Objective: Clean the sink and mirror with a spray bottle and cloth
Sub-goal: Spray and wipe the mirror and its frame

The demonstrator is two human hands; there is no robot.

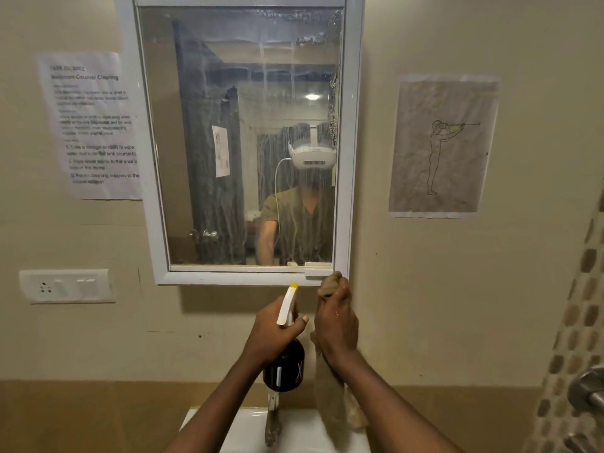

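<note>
Hands – 2: left hand (274, 328) w/ 1 spray bottle (285, 364), right hand (335, 322) w/ 1 cloth (330, 397)

Sink (248, 426) cut off by the bottom edge. Spray bottle (285, 367) neck and trigger hidden under left hand (273, 331). Printed notice (93, 125) too blurred to read fully. Metal fitting (588, 392) cropped at right edge.

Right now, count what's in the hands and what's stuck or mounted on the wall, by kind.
Spray bottle: 1
Cloth: 1
Mirror: 1
Paper sheets: 2
Switch plate: 1
Total: 6
</note>
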